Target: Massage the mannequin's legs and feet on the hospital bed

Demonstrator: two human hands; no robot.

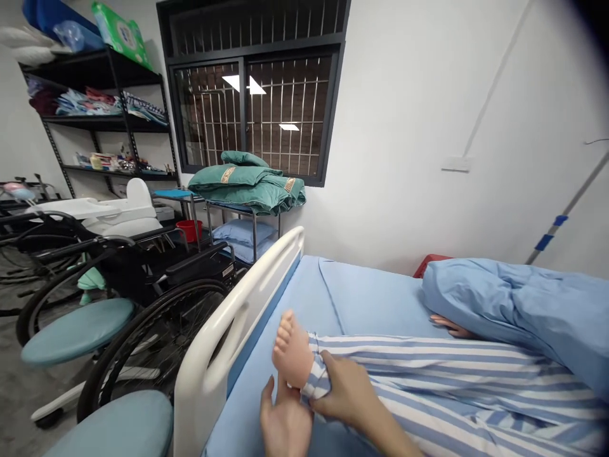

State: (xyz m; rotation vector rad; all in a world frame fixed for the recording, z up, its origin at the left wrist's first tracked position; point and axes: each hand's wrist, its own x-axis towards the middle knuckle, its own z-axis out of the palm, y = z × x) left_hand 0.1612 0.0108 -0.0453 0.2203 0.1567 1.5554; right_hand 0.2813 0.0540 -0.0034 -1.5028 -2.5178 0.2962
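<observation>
A bare, plastic-looking manikin foot points its toes up near the end of the bed. From below, my left hand cups its heel, palm up, with the thumb apart and the fingertips partly hidden by the foot. Around the ankle, my right hand grips the cuff of the blue-and-white striped trousers, thumb on the near side. The legs lie along the light blue sheet. A blue quilt covers the upper part, and a manikin hand shows at its edge.
The cream footboard rises just left of the foot. Beyond it stand a black wheelchair and teal stools. Green bedding lies folded on a stand under the window. Loaded black shelves are at the back left.
</observation>
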